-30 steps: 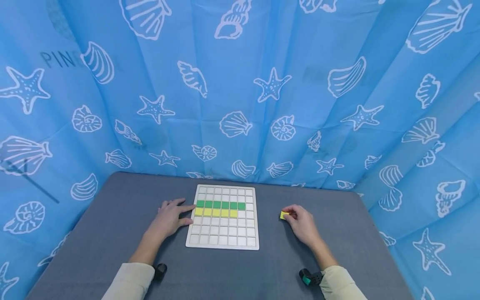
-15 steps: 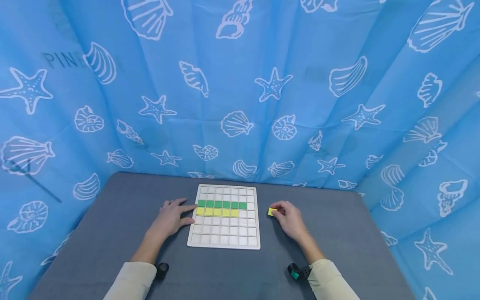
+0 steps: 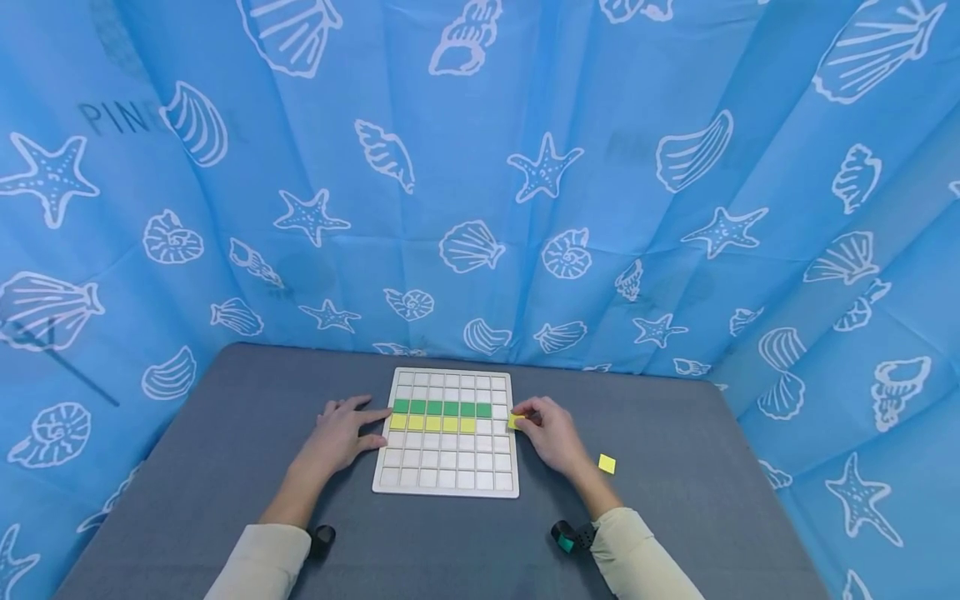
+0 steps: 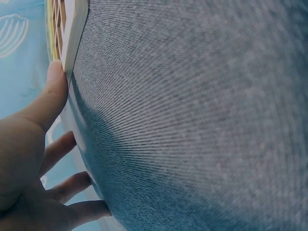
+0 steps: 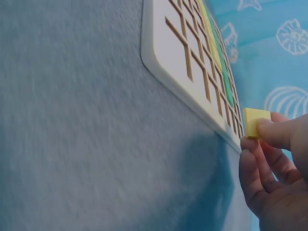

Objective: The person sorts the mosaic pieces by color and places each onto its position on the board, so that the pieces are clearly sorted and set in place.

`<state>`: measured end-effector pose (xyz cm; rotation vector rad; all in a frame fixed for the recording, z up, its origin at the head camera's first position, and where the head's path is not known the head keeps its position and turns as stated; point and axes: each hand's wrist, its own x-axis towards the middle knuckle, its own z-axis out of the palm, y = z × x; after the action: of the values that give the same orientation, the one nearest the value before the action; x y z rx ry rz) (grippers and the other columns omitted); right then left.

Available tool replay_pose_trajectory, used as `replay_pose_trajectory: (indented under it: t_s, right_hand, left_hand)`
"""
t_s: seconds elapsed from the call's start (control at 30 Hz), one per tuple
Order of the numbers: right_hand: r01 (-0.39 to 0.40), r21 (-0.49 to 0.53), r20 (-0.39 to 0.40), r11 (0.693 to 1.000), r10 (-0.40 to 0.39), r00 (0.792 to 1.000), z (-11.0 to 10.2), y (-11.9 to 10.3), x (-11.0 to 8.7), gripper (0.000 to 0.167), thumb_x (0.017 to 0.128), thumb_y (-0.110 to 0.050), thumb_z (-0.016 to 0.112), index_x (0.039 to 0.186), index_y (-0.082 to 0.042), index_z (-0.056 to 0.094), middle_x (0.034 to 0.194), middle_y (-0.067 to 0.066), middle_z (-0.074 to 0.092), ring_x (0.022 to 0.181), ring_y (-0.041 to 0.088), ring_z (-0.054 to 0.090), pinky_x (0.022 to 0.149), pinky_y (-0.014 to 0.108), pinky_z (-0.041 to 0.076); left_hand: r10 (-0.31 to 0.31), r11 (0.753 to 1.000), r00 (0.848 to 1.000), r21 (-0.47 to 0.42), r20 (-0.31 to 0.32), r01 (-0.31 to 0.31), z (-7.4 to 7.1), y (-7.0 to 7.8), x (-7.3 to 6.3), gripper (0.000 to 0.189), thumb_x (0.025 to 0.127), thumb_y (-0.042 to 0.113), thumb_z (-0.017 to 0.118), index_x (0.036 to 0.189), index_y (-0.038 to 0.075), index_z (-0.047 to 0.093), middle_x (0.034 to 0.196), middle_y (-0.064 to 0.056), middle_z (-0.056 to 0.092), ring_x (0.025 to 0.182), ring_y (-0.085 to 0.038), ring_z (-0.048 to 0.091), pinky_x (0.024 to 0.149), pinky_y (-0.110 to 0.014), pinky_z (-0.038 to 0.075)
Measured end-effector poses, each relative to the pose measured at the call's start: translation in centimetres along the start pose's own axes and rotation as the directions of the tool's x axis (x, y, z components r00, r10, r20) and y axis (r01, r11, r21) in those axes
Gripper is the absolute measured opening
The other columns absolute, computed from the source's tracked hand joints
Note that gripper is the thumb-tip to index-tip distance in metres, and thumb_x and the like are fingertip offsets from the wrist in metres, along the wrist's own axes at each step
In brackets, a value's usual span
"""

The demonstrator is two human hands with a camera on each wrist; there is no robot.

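Observation:
A white square board with a grid of cells lies on the table, holding a row of green tiles and, just below it, a row of yellow tiles. At the board's left edge, my left hand rests with thumb and forefinger touching the rim, its other fingers spread. My right hand pinches one yellow tile between thumb and fingers, at the board's right edge. In the right wrist view that tile is held tilted up, above the rim.
Another yellow tile lies on the grey cloth-covered table, right of my right forearm. Behind the table hangs a blue curtain with white shell and starfish prints. Black straps sit at both wrists.
My right hand has moved left with the pinched yellow tile, from the bare table to the board's right edge. The loose yellow tile has come into view. My left hand stays put.

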<state>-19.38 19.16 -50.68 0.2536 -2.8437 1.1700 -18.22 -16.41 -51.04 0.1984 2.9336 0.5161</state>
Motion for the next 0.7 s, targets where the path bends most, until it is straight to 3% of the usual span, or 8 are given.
replay_pose_trajectory:
  t_s: [0.33, 0.7]
  right_hand:
    - [0.027, 0.047, 0.039, 0.999, -0.029, 0.999, 1.2, -1.3, 0.6, 0.011, 0.093, -0.007, 0.073, 0.102, -0.013, 0.075, 0.097, 0.002, 0.069, 0.081, 0.010, 0.059, 0.072, 0.024, 0.050]
    - [0.034, 0.029, 0.092, 0.999, -0.037, 0.995, 2.6, -2.4, 1.2, 0.007, 0.094, -0.010, 0.073, 0.099, -0.015, 0.075, 0.092, 0.000, 0.068, 0.076, 0.008, 0.057, 0.067, 0.022, 0.047]
  left_hand:
    - [0.001, 1.000, 1.000, 0.005, -0.011, -0.001, 0.1, -0.1, 0.1, 0.058, 0.091, 0.039, 0.075, 0.145, 0.028, 0.059, 0.159, -0.020, 0.043, 0.141, -0.056, 0.037, 0.108, -0.078, 0.033]
    - [0.006, 1.000, 1.000, 0.005, -0.002, -0.006, 0.0, -0.1, 0.1, 0.058, 0.091, 0.039, 0.074, 0.146, 0.028, 0.059, 0.159, -0.021, 0.042, 0.140, -0.057, 0.037, 0.107, -0.079, 0.033]
